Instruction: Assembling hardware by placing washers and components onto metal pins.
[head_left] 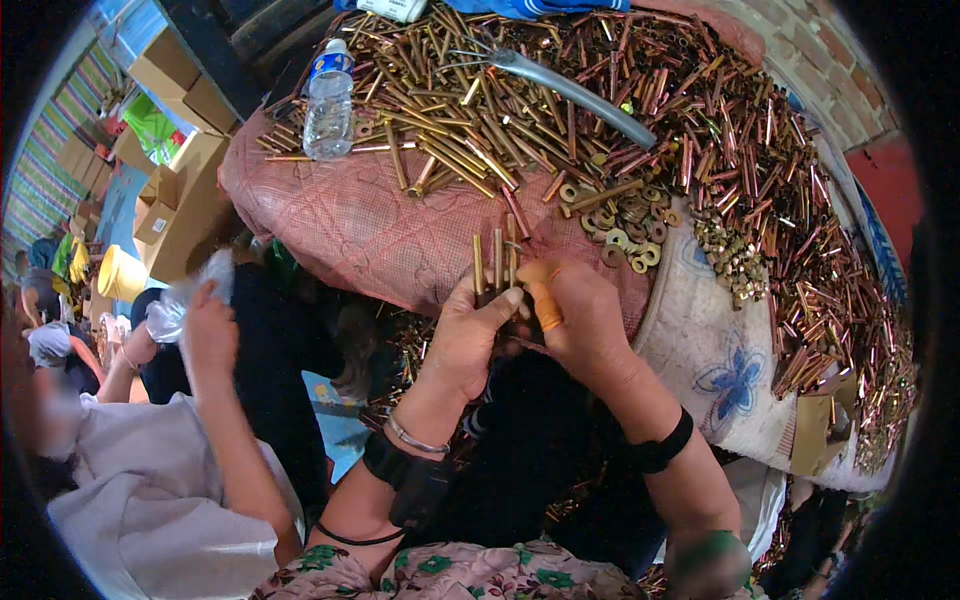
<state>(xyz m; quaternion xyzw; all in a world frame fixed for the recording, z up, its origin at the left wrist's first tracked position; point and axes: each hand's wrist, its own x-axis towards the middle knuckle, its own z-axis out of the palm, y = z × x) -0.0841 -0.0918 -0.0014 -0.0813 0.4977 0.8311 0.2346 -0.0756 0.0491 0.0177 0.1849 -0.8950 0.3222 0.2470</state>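
My left hand (462, 338) is closed around several slim brass-coloured metal rods (498, 262), which stand upright side by side between thumb and fingers. Right against them is my right hand (588, 318), with its fingers curled in and an orange finger cover (541, 296) on one finger. Whatever its fingertips grip is hidden behind the fingers. Just beyond my hands, flat round washers (632, 228) lie in a small heap at the edge of a pink woven sack (390, 225). To their right is a cluster of small nuts (732, 258).
Loose metal rods (690, 120) cover the far and right parts of the work surface. A clear plastic bottle (330, 105) and a grey tube with frayed wires (575, 95) rest among them. At left, a co-worker (170, 480) holds a clear plastic bag (205, 295); cardboard boxes (190, 190) stand behind.
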